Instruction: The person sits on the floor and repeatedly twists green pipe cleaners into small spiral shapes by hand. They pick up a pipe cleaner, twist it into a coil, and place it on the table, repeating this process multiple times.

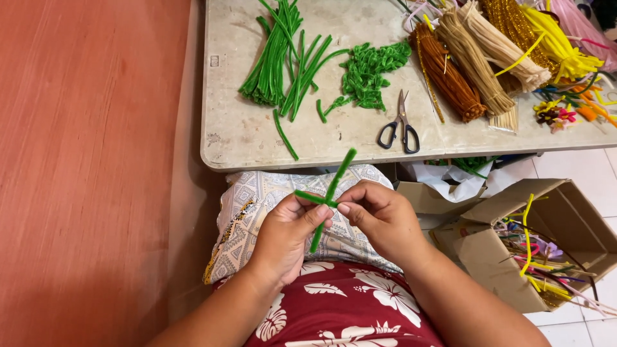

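Both hands, left (pixel 287 232) and right (pixel 379 218), are pinching 2 crossed green stems (pixel 330 196); twisting tightly at the crossing looks best.

- My left hand (pixel 287 232) and right hand (pixel 379 218) pinch crossed green pipe cleaners (pixel 329 196) between them, over my lap.
- Beyond my fingers, on the table (pixel 238 138): scissors (pixel 400 126), loose green stems (pixel 283 61).
- Right of my right hand: an open cardboard box (pixel 514 257).
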